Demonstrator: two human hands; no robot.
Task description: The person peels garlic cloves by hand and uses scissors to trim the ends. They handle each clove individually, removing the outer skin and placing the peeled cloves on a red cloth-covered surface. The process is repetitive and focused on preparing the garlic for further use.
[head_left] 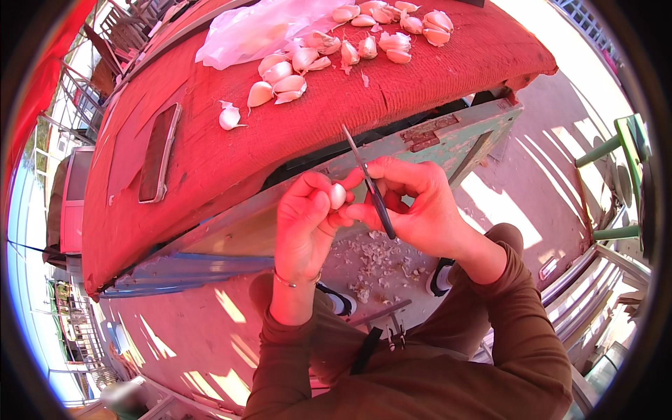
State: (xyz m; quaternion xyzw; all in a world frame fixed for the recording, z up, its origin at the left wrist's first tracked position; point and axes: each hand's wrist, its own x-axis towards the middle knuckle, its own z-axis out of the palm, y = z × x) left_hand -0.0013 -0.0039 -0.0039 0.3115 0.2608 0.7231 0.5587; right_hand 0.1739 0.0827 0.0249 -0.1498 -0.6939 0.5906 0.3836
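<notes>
Between the fingertips of my left hand [303, 220] is a pale garlic clove [337, 196]. My right hand [427, 210] grips a dark-handled pair of scissors or a knife [379, 203], its narrow blade pointing up and away; I cannot tell which tool it is. Some right fingertips reach over to the clove, beside the tool. Both hands are above my lap, just short of the near edge of the red-covered table [231, 164]. Several garlic cloves [288, 85], some clustered together, lie across the far part of that table.
A crumpled thin plastic bag [259, 31] lies behind the cloves. To the left a phone [159, 154] rests on the red cover. Papery garlic skins [378, 262] are scattered on the ground between my shoes. A green metal-framed thing [630, 150] stands at the right.
</notes>
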